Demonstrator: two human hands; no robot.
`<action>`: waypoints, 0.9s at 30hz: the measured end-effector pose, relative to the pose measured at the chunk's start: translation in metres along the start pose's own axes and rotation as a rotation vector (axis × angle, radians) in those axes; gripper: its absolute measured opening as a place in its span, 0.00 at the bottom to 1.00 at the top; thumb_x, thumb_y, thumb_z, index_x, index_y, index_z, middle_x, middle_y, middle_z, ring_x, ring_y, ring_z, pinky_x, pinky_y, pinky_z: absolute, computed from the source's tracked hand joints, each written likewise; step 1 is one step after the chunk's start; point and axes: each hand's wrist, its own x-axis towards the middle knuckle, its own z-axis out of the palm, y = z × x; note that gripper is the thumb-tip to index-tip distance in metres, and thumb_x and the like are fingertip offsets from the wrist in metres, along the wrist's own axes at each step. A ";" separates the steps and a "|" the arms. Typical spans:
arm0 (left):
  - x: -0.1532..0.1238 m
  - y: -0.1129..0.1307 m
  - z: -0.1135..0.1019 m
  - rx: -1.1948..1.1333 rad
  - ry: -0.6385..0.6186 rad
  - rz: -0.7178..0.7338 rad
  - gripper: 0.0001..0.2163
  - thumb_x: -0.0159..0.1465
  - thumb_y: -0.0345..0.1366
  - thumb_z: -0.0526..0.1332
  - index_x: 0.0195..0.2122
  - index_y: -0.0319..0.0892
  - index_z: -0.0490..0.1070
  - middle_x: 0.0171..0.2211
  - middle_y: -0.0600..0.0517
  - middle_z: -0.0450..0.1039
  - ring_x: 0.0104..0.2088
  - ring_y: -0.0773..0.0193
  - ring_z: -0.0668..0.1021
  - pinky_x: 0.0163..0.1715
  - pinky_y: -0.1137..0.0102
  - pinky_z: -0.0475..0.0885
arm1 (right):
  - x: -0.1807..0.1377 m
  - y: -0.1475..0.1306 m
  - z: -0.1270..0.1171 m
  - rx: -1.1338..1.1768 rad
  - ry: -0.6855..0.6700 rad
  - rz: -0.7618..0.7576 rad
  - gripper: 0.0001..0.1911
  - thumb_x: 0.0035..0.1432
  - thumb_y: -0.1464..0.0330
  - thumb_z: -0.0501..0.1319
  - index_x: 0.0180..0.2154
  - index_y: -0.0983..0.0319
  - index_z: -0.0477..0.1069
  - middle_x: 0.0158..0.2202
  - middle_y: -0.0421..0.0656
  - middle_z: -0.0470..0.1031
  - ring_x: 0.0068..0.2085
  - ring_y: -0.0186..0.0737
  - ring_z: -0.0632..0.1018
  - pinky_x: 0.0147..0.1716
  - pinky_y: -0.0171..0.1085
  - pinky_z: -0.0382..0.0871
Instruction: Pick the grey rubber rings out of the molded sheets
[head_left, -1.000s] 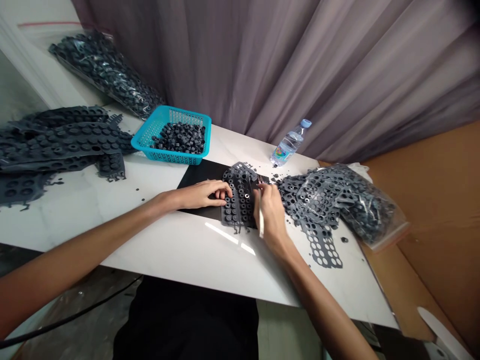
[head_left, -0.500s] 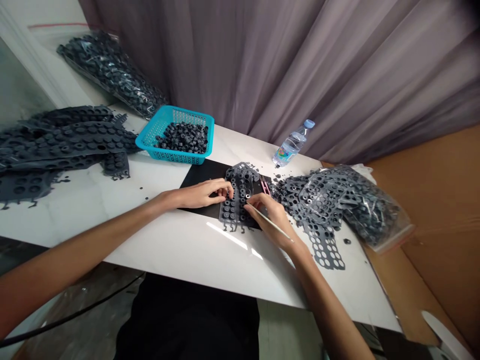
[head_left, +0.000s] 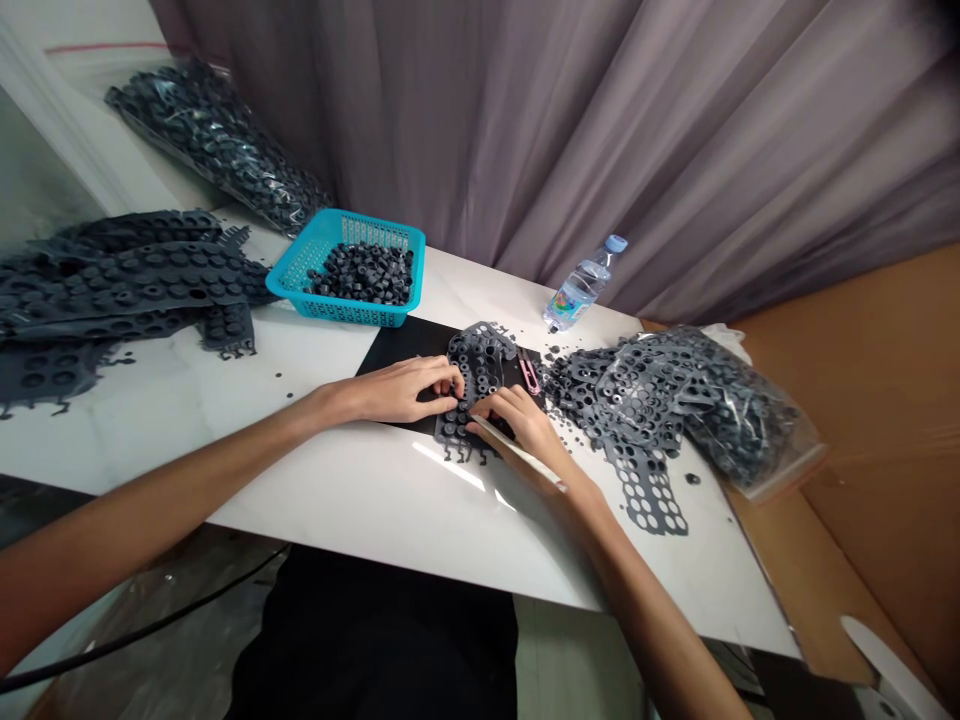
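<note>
A dark grey rubber sheet [head_left: 480, 372] studded with small round parts lies on a black mat [head_left: 401, 350] on the white table. My left hand [head_left: 409, 388] rests on the sheet's left edge, fingers curled and pressing it down. My right hand [head_left: 517, 417] is closed in a pinch around a thin pale stick [head_left: 517, 450], its tip against the sheet's near part. A small pink tool [head_left: 529, 370] lies on the mat just right of the sheet.
A turquoise basket [head_left: 300, 270] of loose black rings stands behind the mat. Stacked rubber sheets [head_left: 120, 285] lie at the left, punched-out sheets and a bag of parts [head_left: 675, 400] at the right. A water bottle [head_left: 581, 285] lies near the curtain.
My right hand has shifted left and nearer along the sheet, turning the stick from upright to slanted. The pink tool has come into sight. My left hand has barely moved.
</note>
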 end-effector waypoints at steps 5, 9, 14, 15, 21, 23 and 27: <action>-0.001 0.002 0.001 0.060 -0.001 0.005 0.13 0.71 0.47 0.62 0.52 0.49 0.72 0.47 0.51 0.72 0.46 0.56 0.76 0.48 0.64 0.67 | 0.000 -0.001 0.000 0.009 -0.012 -0.007 0.18 0.75 0.53 0.56 0.46 0.58 0.76 0.42 0.47 0.78 0.45 0.49 0.75 0.48 0.44 0.73; 0.000 0.002 0.001 0.086 -0.006 0.020 0.12 0.71 0.47 0.62 0.51 0.49 0.72 0.48 0.51 0.72 0.46 0.57 0.76 0.49 0.63 0.66 | 0.000 -0.001 0.007 -0.071 0.023 -0.009 0.17 0.76 0.55 0.55 0.52 0.59 0.75 0.42 0.48 0.78 0.44 0.48 0.75 0.47 0.43 0.73; 0.000 0.000 0.002 0.058 -0.008 0.021 0.13 0.71 0.48 0.62 0.52 0.49 0.72 0.49 0.51 0.72 0.47 0.56 0.76 0.49 0.64 0.66 | 0.000 0.006 0.021 -0.223 0.017 -0.037 0.16 0.77 0.59 0.54 0.54 0.59 0.76 0.44 0.49 0.79 0.45 0.49 0.76 0.47 0.44 0.73; 0.000 -0.001 0.002 0.051 -0.013 0.019 0.13 0.71 0.48 0.62 0.52 0.49 0.72 0.49 0.51 0.72 0.47 0.56 0.76 0.49 0.64 0.66 | 0.000 0.007 0.023 -0.247 0.019 -0.039 0.15 0.77 0.60 0.54 0.53 0.59 0.75 0.45 0.49 0.79 0.45 0.50 0.76 0.47 0.45 0.73; 0.001 -0.001 0.003 0.067 -0.053 0.027 0.16 0.72 0.51 0.60 0.53 0.48 0.70 0.50 0.49 0.71 0.48 0.55 0.74 0.53 0.62 0.63 | 0.001 -0.002 0.037 -0.299 0.105 0.065 0.14 0.78 0.63 0.52 0.54 0.60 0.71 0.45 0.51 0.76 0.46 0.52 0.76 0.46 0.47 0.73; 0.001 -0.001 0.003 0.070 -0.063 0.030 0.16 0.72 0.52 0.59 0.53 0.47 0.70 0.50 0.49 0.71 0.48 0.54 0.74 0.54 0.61 0.62 | 0.002 -0.006 0.039 -0.249 0.159 0.148 0.15 0.78 0.62 0.50 0.56 0.60 0.68 0.48 0.52 0.74 0.47 0.51 0.77 0.44 0.46 0.74; 0.002 0.000 0.000 0.046 -0.100 0.010 0.16 0.72 0.53 0.60 0.52 0.48 0.71 0.49 0.50 0.71 0.47 0.55 0.73 0.56 0.60 0.60 | -0.002 0.006 0.027 -0.193 0.327 0.334 0.18 0.78 0.60 0.46 0.58 0.63 0.64 0.50 0.55 0.71 0.47 0.53 0.77 0.43 0.48 0.75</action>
